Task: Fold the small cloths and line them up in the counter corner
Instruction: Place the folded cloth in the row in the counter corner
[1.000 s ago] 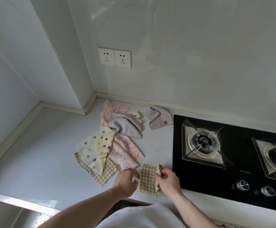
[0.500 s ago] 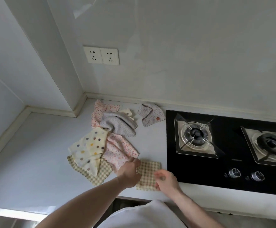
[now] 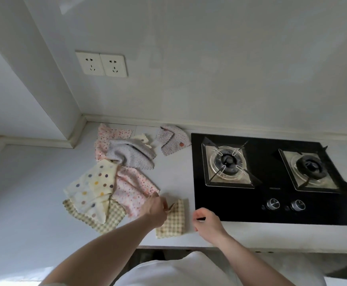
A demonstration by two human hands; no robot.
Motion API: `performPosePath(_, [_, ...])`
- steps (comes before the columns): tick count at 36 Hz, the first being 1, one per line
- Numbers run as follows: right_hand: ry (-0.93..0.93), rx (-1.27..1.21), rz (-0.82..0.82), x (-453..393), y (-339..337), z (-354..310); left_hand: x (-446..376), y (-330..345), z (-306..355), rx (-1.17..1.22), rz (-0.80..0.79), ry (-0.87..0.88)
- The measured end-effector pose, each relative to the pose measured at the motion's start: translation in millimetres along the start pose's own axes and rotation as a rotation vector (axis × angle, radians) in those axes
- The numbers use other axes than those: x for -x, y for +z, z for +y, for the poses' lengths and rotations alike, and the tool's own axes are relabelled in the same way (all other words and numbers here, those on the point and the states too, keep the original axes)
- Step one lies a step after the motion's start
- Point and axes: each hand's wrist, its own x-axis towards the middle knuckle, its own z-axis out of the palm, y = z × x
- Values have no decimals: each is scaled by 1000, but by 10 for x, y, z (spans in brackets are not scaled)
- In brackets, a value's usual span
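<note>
A small folded green-checked cloth [image 3: 173,220] lies near the counter's front edge. My left hand [image 3: 155,209] pinches its upper left corner, which is lifted a little. My right hand [image 3: 206,221] hovers just right of the cloth with fingers loosely curled, holding nothing. To the left lies a loose pile: a cream cloth with coloured dots [image 3: 93,187] on another checked cloth [image 3: 104,218], a pink spotted cloth [image 3: 134,187], a grey cloth [image 3: 131,154] and a second pink cloth [image 3: 104,137]. A grey spotted cloth [image 3: 172,139] lies apart by the back wall.
A black gas hob [image 3: 271,195] with two burners and two knobs fills the counter's right side, close to my right hand. The inner counter corner [image 3: 83,120] sits behind the pile, under a double wall socket [image 3: 101,64]. Bare counter [image 3: 24,193] stretches left.
My right hand let go of the checked cloth and moved off to the right. My left hand now pinches and lifts the cloth's upper left corner. The view has shifted slightly.
</note>
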Motion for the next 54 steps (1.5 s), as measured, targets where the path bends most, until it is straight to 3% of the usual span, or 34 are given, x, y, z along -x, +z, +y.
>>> performPosePath(6, [-32,-4,-4,-78,99,-184,141,-17,-85,149,31,90])
performPosePath(11, [-29,-132,37,-165,215,-271,212,-23,-113,238,31,57])
performPosePath(16, [-82,-68,116,-91,238,-349,271,-39,-164,294,61,44])
performPosePath(28, [-302,302,105,-15,376,-3,396,145,-368,68,45,206])
performPosePath(39, [-207,414,-4,26,403,112,279,75,-199,10,-157,104])
performPosePath(43, [-164,391,-51,50,377,77,215,111,-103,-32,-222,41])
performPosePath(47, [-127,300,-83,126,337,54,189,146,-75,-57,-171,8])
performPosePath(50, [-148,194,-21,191,283,115,216,129,-54,-12,-71,53])
performPosePath(54, [-98,-20,102,317,129,210,272,84,-12,206,-64,73])
